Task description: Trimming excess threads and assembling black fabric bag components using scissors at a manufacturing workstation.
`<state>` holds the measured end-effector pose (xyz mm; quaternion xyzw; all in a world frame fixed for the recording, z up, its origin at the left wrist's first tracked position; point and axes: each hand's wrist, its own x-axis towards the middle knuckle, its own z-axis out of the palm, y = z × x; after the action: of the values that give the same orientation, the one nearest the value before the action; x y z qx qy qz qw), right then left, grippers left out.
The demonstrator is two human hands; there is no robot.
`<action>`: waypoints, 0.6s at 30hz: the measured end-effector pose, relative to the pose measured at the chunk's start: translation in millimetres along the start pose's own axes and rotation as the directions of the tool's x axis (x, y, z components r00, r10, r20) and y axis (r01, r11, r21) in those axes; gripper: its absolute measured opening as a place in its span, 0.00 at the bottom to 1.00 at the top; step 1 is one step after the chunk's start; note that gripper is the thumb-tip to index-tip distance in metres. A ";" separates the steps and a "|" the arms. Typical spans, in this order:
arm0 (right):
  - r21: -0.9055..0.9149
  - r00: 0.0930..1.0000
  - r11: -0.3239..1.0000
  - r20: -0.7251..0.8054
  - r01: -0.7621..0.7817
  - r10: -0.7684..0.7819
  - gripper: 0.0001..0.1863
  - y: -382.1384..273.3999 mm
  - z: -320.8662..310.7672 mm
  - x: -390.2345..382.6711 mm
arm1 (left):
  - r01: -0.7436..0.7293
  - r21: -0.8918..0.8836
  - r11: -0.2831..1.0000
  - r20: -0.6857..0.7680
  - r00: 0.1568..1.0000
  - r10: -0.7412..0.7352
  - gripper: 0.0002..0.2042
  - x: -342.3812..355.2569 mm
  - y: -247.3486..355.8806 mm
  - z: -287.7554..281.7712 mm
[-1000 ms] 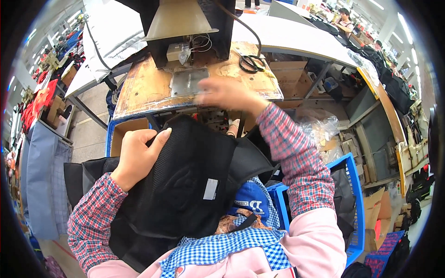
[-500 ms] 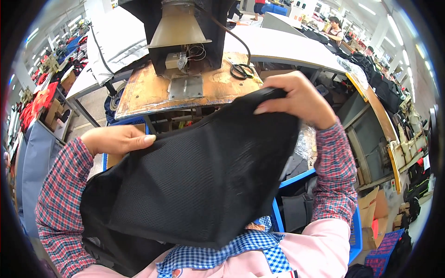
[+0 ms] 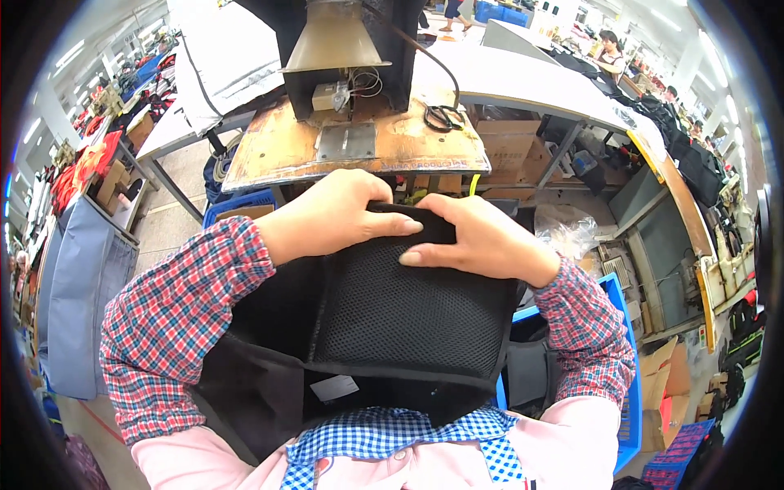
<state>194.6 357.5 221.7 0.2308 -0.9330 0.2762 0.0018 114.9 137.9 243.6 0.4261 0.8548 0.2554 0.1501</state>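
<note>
Black fabric pc. (image 3: 408, 327), qty 1, mesh panel facing wearer, bound edge along bottom of mesh, plain dark cloth spreading to L & below; small pale label (image 3: 334, 388) on cloth just under bound edge, tilted. Progress, judged from view: pc. is off the machine & in hand, top edge taken up by both hands, mesh opened out fairly flat; looks mid-handling, not set down as finished. Amt. of work remaining can't be told; far side of pc. hidden. Pos.: pc. hangs from hands over wearer's lap, in front of blue-white check apron (image 3: 359, 441), near side of worktable (image 3: 261, 155), apart from metal plate (image 3: 345, 142) under machine (image 3: 335, 49). L hand (image 3: 347, 214): pinched on top edge, thumb on near face, fingers mostly out of sight behind; cloth directly below. R hand (image 3: 482, 239): same edge, just to R of L hand, thumb laid across upper mesh, pinching; its other fingers part hidden. Thumb tips near ea. other, mesh hanging beneath both. Surroundings: black-handled scissors (image 3: 443, 119), prob., on table R of plate; blue crate (image 3: 611, 287) at wearer's R w/ dark fabric pcs. (image 3: 527, 371) inside, next to R forearm; cardboard box (image 3: 506, 147) beyond, under white bench (image 3: 514, 77); clear plastic (image 3: 563, 229) btwn box & crate.
</note>
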 end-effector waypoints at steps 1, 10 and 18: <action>0.037 1.000 0.999 -0.016 0.009 -0.008 0.34 6.4 3.4 3.0 | 0.005 -0.002 1.000 0.003 1.000 -0.005 0.27 1.7 -4.0 1.2; -0.143 0.998 0.988 0.019 0.059 -0.057 0.32 21.4 -4.4 25.4 | 0.164 -0.379 0.910 0.347 0.937 -0.025 0.31 -10.5 -88.6 18.7; -0.164 0.997 0.984 0.045 0.072 -0.065 0.34 38.6 17.5 47.8 | 0.131 -0.235 0.963 0.218 0.973 -0.079 0.15 -14.0 -108.0 -4.2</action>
<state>137.4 356.5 193.2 0.2673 -0.9440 0.1931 0.0122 50.8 70.6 186.6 0.3823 0.8174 0.3060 0.3034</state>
